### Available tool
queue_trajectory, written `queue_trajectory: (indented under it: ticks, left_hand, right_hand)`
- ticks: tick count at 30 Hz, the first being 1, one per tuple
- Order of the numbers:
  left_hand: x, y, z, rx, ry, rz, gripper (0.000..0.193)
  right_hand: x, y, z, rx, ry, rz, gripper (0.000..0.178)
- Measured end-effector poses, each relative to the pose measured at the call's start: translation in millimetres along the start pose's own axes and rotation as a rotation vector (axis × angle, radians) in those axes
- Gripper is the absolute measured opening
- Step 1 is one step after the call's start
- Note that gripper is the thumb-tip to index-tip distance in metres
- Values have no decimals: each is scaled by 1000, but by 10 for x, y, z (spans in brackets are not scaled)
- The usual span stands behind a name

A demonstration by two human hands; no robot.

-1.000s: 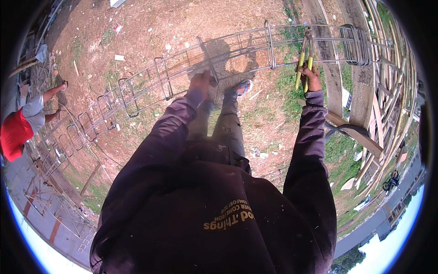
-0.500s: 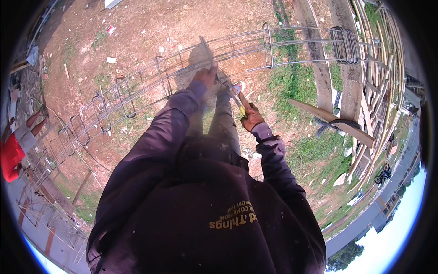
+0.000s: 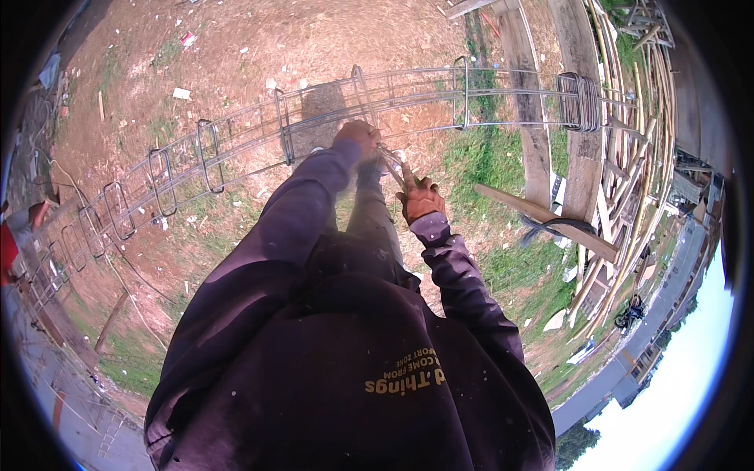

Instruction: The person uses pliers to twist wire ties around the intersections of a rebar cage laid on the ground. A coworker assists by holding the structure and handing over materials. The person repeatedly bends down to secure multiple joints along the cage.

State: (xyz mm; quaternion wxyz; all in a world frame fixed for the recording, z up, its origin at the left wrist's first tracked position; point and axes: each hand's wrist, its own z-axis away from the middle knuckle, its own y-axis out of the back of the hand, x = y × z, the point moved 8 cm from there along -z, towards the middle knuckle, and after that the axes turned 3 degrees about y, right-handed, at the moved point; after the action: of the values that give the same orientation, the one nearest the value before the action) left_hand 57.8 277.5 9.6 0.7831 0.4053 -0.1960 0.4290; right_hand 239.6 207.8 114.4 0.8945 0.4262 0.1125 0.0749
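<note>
A long rebar cage of thin steel bars crosses in front of me, with rectangular stirrups spaced along it. My left hand is closed on the lower corner of one upright stirrup, by the near bar. Close to its right, my right hand grips a pair of pincers. The tool's head points up and left towards the near bar by my left hand. Whether its jaws touch the bar or a tie wire cannot be made out.
Bunched stirrups hang at the cage's right end, over timber beams. A loose plank and a pile of bamboo poles lie right. A person in red is at the far left edge. Scraps litter the dirt and grass.
The stirrup by my left hand, slanted and blurred before, now stands more upright. My right hand has moved up and left with the pincers. The view has shifted slightly.
</note>
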Motion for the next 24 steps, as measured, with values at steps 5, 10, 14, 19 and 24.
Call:
queue_trajectory:
  ticks: [5, 10, 14, 19, 24]
  left_hand:
    - [-4, -42, -97, -27, -75, -58, 47]
    - [-28, -72, -115, 0, -96, -24, 43]
    - [-81, -101, -94, 1, -18, -71, 35]
    - [-130, -129, -127, -58, 1, -18, 24]
    - [-186, -149, -158, -80, 57, 19, 29]
  right_hand:
    - [-28, -161, -9, 53, 49, 90, 68]
    - [179, -474, -152, 54, 5, -158, 40]
    - [102, -976, -130, -489, -134, -1372, 56]
    - [208, -469, -12, 167, 0, -539, 59]
    - [150, -216, 179, 427, 4, -238, 44]
